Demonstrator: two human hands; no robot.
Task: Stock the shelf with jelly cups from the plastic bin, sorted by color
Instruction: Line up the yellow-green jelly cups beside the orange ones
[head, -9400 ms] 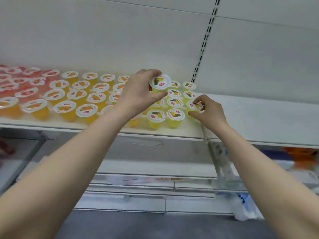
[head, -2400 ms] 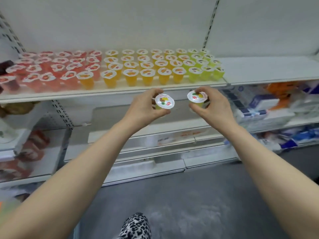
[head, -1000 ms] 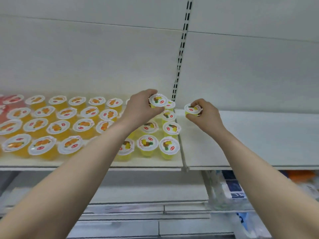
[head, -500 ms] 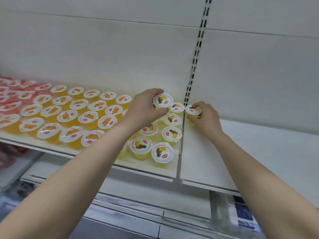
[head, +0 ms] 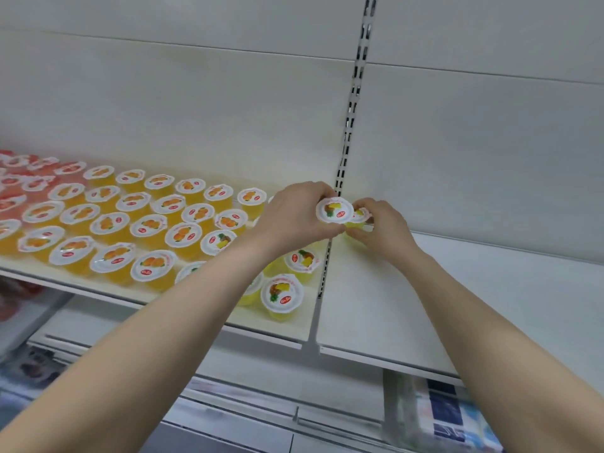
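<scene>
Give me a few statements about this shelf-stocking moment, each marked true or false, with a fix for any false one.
1. The left hand grips a pineapple jelly cup, and the right hand grips a yellow jelly cup. True.
2. The red jelly cups stand at the right end of the shelf. False: they are at its far left, beyond the orange ones.
3. The pineapple jelly cup partly hides the yellow jelly cup from the camera. True.
4. The orange jelly cups lie on their sides. False: they stand upright in rows, lids up.
</scene>
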